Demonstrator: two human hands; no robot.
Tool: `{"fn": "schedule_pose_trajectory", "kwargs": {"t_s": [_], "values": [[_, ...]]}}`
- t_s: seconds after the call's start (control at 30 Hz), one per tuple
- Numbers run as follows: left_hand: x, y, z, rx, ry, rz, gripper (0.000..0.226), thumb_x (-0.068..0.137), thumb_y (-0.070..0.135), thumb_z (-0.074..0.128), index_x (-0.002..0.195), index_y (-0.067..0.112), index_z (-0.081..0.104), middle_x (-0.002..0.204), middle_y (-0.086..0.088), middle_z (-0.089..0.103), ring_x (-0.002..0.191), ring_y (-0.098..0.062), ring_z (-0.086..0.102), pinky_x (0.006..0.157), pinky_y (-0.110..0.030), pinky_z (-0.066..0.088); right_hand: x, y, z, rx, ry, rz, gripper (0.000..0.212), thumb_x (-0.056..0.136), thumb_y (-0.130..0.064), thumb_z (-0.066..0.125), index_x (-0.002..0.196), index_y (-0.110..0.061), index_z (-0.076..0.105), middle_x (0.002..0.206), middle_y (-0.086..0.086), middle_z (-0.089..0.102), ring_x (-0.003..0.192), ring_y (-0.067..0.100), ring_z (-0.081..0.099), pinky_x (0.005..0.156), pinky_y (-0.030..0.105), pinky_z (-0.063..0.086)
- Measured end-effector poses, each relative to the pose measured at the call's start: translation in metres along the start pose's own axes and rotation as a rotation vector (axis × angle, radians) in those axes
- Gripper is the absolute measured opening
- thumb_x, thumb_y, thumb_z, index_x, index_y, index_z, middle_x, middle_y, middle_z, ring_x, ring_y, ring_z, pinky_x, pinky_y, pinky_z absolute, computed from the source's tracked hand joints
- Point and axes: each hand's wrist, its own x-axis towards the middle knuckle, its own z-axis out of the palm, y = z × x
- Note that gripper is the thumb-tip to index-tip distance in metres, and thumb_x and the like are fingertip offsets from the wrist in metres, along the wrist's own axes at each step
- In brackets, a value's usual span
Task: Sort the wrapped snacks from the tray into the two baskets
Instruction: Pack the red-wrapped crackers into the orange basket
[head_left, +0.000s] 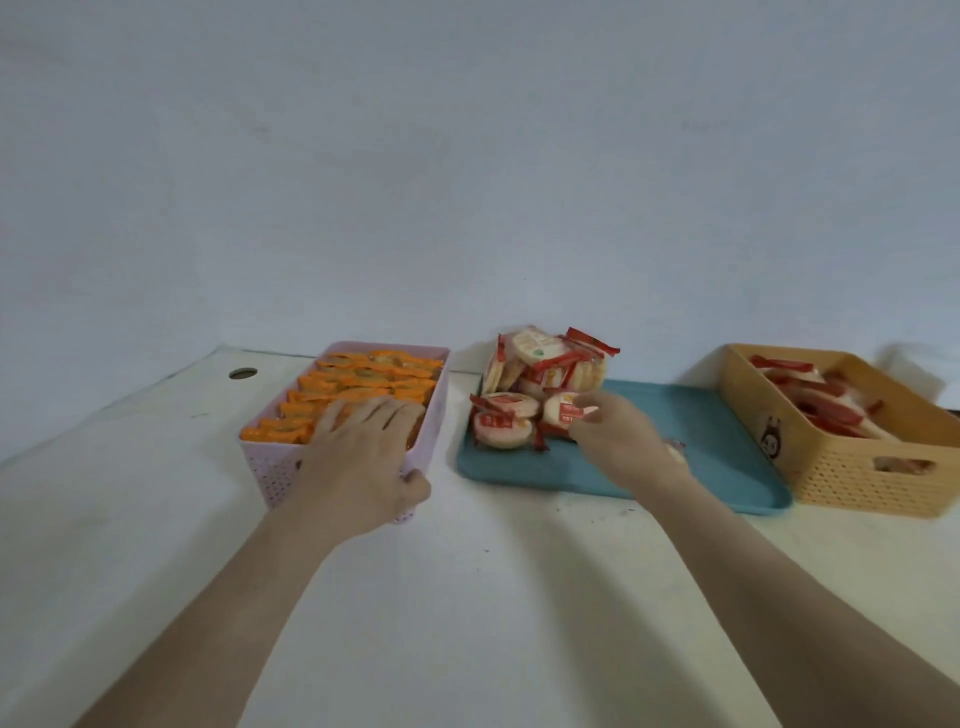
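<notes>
A teal tray lies mid-table with a pile of red-and-white wrapped snacks at its left end. My right hand reaches over the tray and pinches one red-and-white snack from the pile's front. A pink basket on the left is filled with rows of orange wrapped snacks. My left hand lies on the basket's near right corner, fingers spread flat over the orange snacks and thumb outside the wall. A yellow basket on the right holds several red-and-white snacks.
Everything stands on a white table against a pale wall. A round cable hole sits in the table's far left corner. The tray's right half is bare teal surface next to the yellow basket.
</notes>
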Motion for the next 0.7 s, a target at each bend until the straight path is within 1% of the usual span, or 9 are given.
{"fn": "schedule_pose_trajectory", "kwargs": {"t_s": [0.07, 0.13, 0.2, 0.27, 0.37, 0.43, 0.5, 0.6, 0.7], "values": [[0.014, 0.001, 0.006, 0.018, 0.011, -0.04, 0.062, 0.075, 0.047, 0.042, 0.132, 0.023, 0.046, 0.135, 0.005, 0.05, 0.131, -0.019, 0.039, 0.112, -0.049, 0.022, 0.002, 0.018, -0.018, -0.098, -0.002, 0.055, 0.045, 0.092, -0.027, 0.05, 0.137, -0.021, 0.047, 0.127, 0.009, 0.059, 0.108, 0.029, 0.06, 0.091, 0.042, 0.05], [0.032, 0.019, 0.012, -0.008, 0.048, -0.041, 0.068, 0.075, 0.032, 0.058, 0.14, 0.019, 0.042, 0.145, 0.0, 0.043, 0.137, -0.022, 0.033, 0.113, -0.051, 0.018, 0.006, 0.044, -0.04, -0.188, 0.01, 0.123, 0.052, 0.095, -0.033, 0.05, 0.144, -0.019, 0.038, 0.136, 0.011, 0.055, 0.122, 0.031, 0.053, 0.101, 0.041, 0.043], [0.046, 0.04, 0.018, -0.056, 0.14, 0.05, 0.065, 0.074, 0.023, 0.055, 0.138, 0.015, 0.047, 0.145, -0.005, 0.046, 0.135, -0.026, 0.038, 0.112, -0.049, 0.026, 0.009, 0.066, -0.056, -0.208, -0.011, 0.185, 0.062, 0.095, -0.035, 0.051, 0.15, -0.018, 0.028, 0.146, 0.013, 0.046, 0.131, 0.032, 0.044, 0.106, 0.042, 0.037], [0.058, 0.064, 0.025, -0.155, 0.195, 0.169, 0.058, 0.079, 0.026, 0.046, 0.135, 0.013, 0.051, 0.141, -0.007, 0.051, 0.131, -0.026, 0.044, 0.11, -0.044, 0.037, 0.011, 0.08, -0.062, -0.196, -0.063, 0.225, 0.068, 0.094, -0.034, 0.054, 0.152, -0.017, 0.021, 0.153, 0.013, 0.037, 0.137, 0.032, 0.037, 0.108, 0.041, 0.032], [0.084, 0.102, 0.046, -0.208, 0.068, 0.193, 0.06, 0.089, 0.042, 0.052, 0.143, 0.02, 0.04, 0.156, -0.006, 0.032, 0.144, -0.025, 0.026, 0.114, -0.041, 0.03, 0.02, 0.093, -0.059, -0.086, -0.1, 0.239, 0.068, 0.095, -0.031, 0.056, 0.152, -0.015, 0.022, 0.154, 0.011, 0.035, 0.138, 0.029, 0.036, 0.109, 0.037, 0.031], [0.107, 0.113, 0.061, -0.279, -0.087, 0.038, 0.078, 0.086, 0.063, 0.049, 0.15, 0.026, 0.024, 0.163, -0.004, 0.009, 0.149, -0.029, 0.005, 0.117, -0.048, 0.022, 0.026, 0.094, -0.053, -0.003, -0.081, 0.217, 0.066, 0.094, -0.028, 0.057, 0.151, -0.015, 0.026, 0.151, 0.011, 0.039, 0.135, 0.027, 0.04, 0.105, 0.033, 0.033], [0.133, 0.118, 0.074, -0.448, -0.213, -0.162, 0.09, 0.079, 0.078, 0.04, 0.152, 0.033, 0.014, 0.164, -0.004, 0.001, 0.148, -0.035, 0.004, 0.117, -0.055, 0.018, 0.037, 0.094, -0.05, 0.104, -0.046, 0.206, 0.064, 0.094, -0.026, 0.057, 0.15, -0.013, 0.029, 0.146, 0.011, 0.044, 0.128, 0.025, 0.045, 0.098, 0.028, 0.034], [0.152, 0.13, 0.085, -0.498, -0.312, -0.259, 0.078, 0.079, 0.081, 0.029, 0.148, 0.048, 0.014, 0.162, -0.001, 0.012, 0.145, -0.038, 0.012, 0.114, -0.059, 0.019, 0.055, 0.085, -0.043, 0.316, -0.037, 0.241, 0.07, 0.093, -0.032, 0.061, 0.151, -0.015, 0.026, 0.141, 0.01, 0.047, 0.121, 0.023, 0.048, 0.097, 0.027, 0.038], [0.154, 0.152, 0.086, -0.508, -0.286, -0.253, 0.063, 0.081, 0.072, 0.04, 0.14, 0.05, 0.031, 0.153, 0.001, 0.03, 0.135, -0.039, 0.026, 0.108, -0.055, 0.029, 0.072, 0.08, -0.033, 0.456, -0.044, 0.264, 0.083, 0.088, -0.039, 0.065, 0.153, -0.019, 0.018, 0.148, 0.01, 0.041, 0.131, 0.026, 0.045, 0.109, 0.041, 0.039]]}}
